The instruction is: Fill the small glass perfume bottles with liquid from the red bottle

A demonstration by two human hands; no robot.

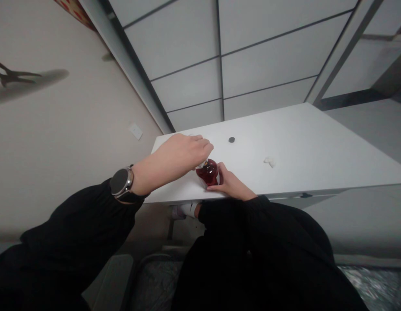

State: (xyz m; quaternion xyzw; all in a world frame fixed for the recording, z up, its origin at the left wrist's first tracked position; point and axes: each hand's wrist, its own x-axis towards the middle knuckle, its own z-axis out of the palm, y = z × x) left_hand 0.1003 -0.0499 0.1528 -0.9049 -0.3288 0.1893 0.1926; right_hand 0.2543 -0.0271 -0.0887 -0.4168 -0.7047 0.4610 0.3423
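A glass bottle (207, 171) of dark red liquid stands on the white table near its front edge. My right hand (231, 183) wraps round the bottle's right side, its fingers closed on the glass. Over the bottle's neck reaches my left hand (190, 150), closed with the knuckles up. Something whitish (202, 164) shows beneath its fingers at the neck; whether it is tissue or part of the bottle I cannot tell. Behind the bottle lies a small dark round disc (232, 139), like a cap. To the right is a crumpled white scrap (269, 162), like tissue.
The white table (304, 142) runs off to the right, and white panelled doors (268, 77) stand behind it. A wall with a socket plate (136, 131) is on the left. Below the table edge, a foot in a white sock (189, 210) shows near a seat (156, 280).
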